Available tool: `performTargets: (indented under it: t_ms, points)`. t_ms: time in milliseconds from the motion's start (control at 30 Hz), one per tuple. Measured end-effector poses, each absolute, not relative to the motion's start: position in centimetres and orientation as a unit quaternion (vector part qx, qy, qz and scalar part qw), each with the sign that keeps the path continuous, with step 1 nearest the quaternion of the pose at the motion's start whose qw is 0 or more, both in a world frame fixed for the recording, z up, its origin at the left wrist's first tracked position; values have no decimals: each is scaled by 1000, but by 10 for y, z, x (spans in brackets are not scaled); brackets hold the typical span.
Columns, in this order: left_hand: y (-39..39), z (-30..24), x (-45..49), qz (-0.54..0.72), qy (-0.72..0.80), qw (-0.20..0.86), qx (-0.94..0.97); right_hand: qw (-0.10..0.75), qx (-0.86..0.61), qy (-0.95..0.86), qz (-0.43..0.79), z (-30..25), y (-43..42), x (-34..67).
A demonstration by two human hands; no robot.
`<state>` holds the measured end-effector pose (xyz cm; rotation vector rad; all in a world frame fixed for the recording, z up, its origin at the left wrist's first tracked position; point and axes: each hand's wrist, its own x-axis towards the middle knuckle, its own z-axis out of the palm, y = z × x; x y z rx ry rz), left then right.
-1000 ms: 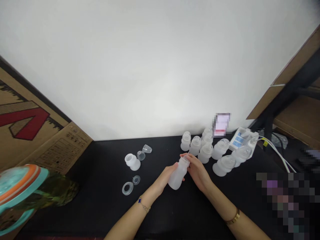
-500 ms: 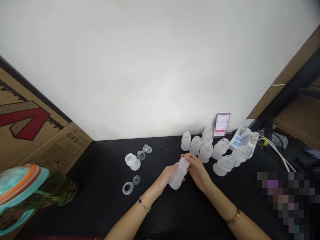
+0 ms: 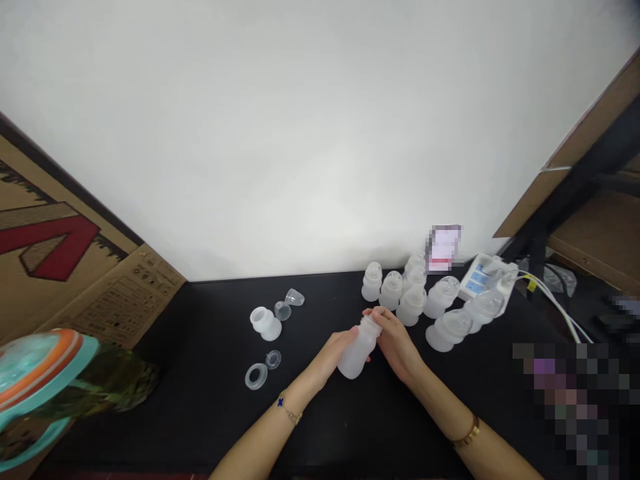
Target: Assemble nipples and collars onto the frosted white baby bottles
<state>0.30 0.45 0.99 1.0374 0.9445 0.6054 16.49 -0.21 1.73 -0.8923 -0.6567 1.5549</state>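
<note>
A frosted white baby bottle [image 3: 355, 355] is tilted between my hands, its neck pointing up and to the right. My left hand [image 3: 334, 357] is wrapped round the bottle's body. At the neck, my right hand [image 3: 395, 340] grips the rim with its fingers; whether it also holds a small part there is hidden. To the left stands an open, shorter bottle body [image 3: 266, 324]. Beside that lie a clear cap [image 3: 295, 297], a small clear piece [image 3: 283, 311], a clear ring [image 3: 256, 377] and a silicone nipple [image 3: 273, 360].
Several capped bottles [image 3: 411, 307] stand at the right rear of the black table [image 3: 210, 333]. Behind them are a pixelated screen [image 3: 443, 248] and a white power strip [image 3: 475, 283] with cables. On the left are a large jug [image 3: 75, 373] and a cardboard box [image 3: 135, 293].
The bottle's neck has shifted very slightly to the right with my right hand's fingers. Everything else looks the same.
</note>
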Motion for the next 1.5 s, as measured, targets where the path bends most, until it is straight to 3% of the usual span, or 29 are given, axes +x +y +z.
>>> performTargets:
  t_ms: [667,1233,1500]
  points:
    - [5,3,3,298,422,685,513,579,-387,-280,661,17,-2,162]
    - [-4,18,1,331,511,404,683,587,-406,-255,652,13,-1,162]
    - [1,8,3,342,476,490,646,600,-401,-255,644,12,1,162]
